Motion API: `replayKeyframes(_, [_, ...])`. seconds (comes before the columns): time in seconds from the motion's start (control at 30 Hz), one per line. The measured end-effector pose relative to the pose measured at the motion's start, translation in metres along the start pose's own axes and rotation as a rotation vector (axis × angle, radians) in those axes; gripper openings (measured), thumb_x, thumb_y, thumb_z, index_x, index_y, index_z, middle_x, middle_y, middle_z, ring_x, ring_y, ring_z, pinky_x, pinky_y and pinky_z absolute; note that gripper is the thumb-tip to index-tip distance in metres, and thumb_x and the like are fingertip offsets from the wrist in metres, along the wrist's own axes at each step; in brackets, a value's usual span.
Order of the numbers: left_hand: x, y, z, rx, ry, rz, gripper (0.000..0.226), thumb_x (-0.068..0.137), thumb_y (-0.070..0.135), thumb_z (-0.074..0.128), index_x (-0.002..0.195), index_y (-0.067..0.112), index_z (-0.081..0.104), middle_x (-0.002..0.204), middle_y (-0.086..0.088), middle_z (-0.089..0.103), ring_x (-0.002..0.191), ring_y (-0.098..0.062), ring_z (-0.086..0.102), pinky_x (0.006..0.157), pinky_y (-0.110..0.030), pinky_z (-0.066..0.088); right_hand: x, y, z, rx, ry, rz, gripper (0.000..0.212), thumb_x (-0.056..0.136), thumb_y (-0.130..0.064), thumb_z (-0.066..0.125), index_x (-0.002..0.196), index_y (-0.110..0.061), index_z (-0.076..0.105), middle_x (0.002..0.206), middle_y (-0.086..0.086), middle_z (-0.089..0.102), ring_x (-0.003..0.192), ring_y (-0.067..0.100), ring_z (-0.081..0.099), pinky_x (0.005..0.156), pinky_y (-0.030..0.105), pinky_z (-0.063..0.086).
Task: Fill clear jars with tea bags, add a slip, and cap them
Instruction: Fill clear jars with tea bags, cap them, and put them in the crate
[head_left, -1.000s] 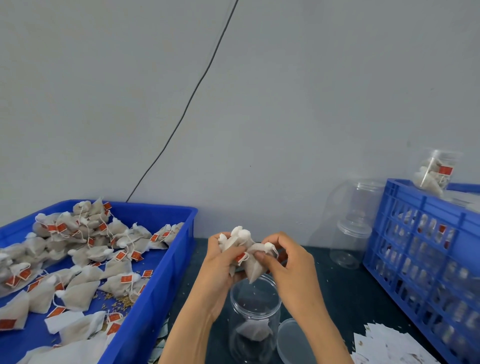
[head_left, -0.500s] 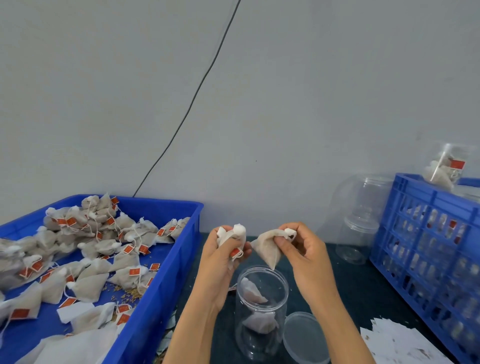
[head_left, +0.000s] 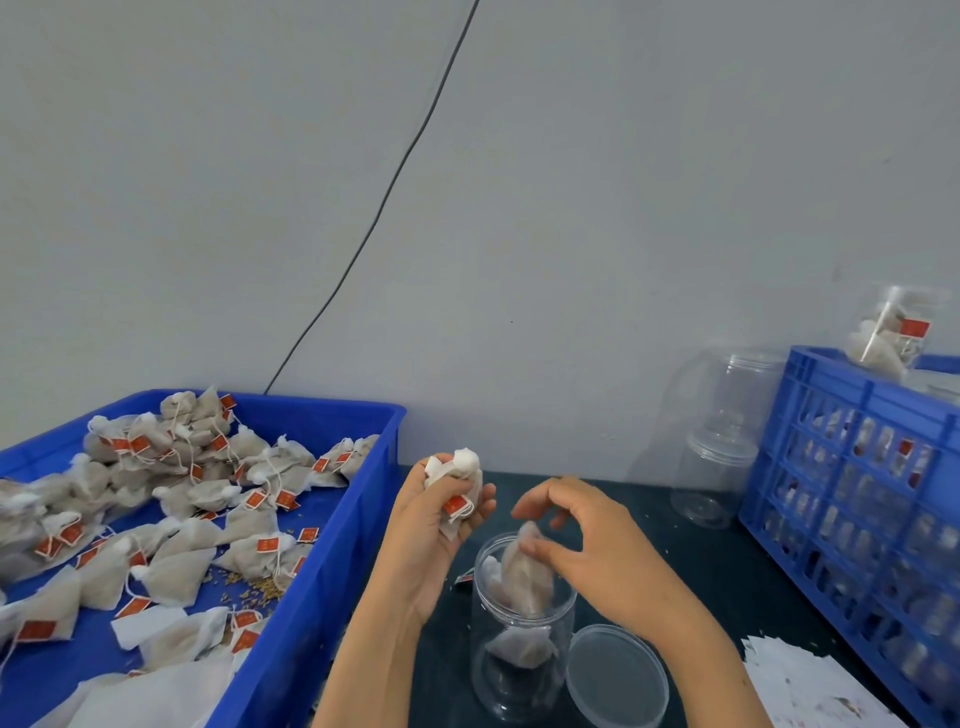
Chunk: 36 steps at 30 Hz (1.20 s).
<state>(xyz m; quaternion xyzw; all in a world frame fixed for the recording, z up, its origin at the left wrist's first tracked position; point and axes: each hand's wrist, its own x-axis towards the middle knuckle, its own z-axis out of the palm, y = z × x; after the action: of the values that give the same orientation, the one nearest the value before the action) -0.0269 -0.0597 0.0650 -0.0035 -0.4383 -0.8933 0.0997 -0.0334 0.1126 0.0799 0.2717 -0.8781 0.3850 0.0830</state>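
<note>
Right hand (head_left: 587, 540) pinches a tea bag (head_left: 524, 571) into the barely filled jar (head_left: 522, 644), left hand (head_left: 441, 514) grips more; slip and lid (head_left: 615, 675) remain

head cam | looks forward-down | close over dark table (head_left: 675, 561) | faces wall (head_left: 571, 208)
</note>
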Motion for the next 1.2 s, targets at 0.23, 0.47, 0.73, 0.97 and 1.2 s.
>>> replayKeyframes(0.23, [-0.004, 0.000, 0.007, -0.186, -0.153, -0.120, 0.030, 0.079, -0.003, 0.054, 0.108, -0.002, 0.058, 0.108, -0.024, 0.058, 0.098, -0.043, 0.068, 0.071, -0.039, 0.059, 0.005, -0.004, 0.006, 0.146, 0.220, -0.032, 0.028, 0.091, -0.020, 0.063, 0.106, -0.042, 0.054, 0.105, -0.024, 0.056, 0.097, -0.011, 0.051, 0.077, 0.001, 0.041])
replayKeyframes(0.47, [-0.002, 0.000, 0.011, -0.262, -0.079, -0.116, 0.045, 0.071, 0.005, 0.062, 0.114, -0.004, 0.053, 0.115, -0.024, 0.053, 0.095, -0.041, 0.069, 0.076, -0.044, 0.060, 0.019, 0.036, 0.006, 0.244, 0.244, 0.119, 0.023, 0.094, -0.006, 0.054, 0.096, -0.026, 0.065, 0.094, -0.012, 0.064, 0.086, -0.002, 0.058, 0.070, 0.007, 0.041])
replayKeyframes(0.73, [-0.004, 0.007, 0.005, -0.267, -0.041, -0.110, 0.055, 0.071, 0.007, 0.064, 0.123, -0.006, 0.051, 0.120, -0.024, 0.053, 0.097, -0.040, 0.069, 0.074, -0.043, 0.060, 0.061, 0.086, 0.044, 0.233, -0.409, 0.134, 0.041, 0.080, -0.005, 0.074, 0.119, -0.010, 0.063, 0.110, 0.001, 0.067, 0.094, 0.003, 0.062, 0.080, 0.015, 0.050])
replayKeyframes(0.97, [-0.004, 0.005, 0.004, -0.218, -0.033, -0.148, 0.026, 0.092, -0.001, 0.049, 0.118, -0.002, 0.052, 0.128, -0.026, 0.051, 0.097, -0.040, 0.069, 0.074, -0.043, 0.061, 0.074, 0.098, 0.068, -0.025, -0.449, 0.066, 0.011, 0.076, -0.018, 0.074, 0.071, -0.023, 0.065, 0.071, -0.011, 0.061, 0.067, 0.003, 0.057, 0.070, 0.025, 0.048])
replayKeyframes(1.2, [-0.004, 0.005, 0.006, -0.189, -0.032, -0.138, 0.022, 0.093, 0.000, 0.050, 0.114, -0.002, 0.054, 0.126, -0.027, 0.051, 0.094, -0.038, 0.070, 0.071, -0.042, 0.060, 0.064, 0.066, 0.017, 0.279, 0.117, 0.081, 0.014, 0.084, -0.004, 0.069, 0.077, -0.017, 0.068, 0.077, -0.001, 0.069, 0.075, 0.012, 0.062, 0.071, 0.024, 0.049])
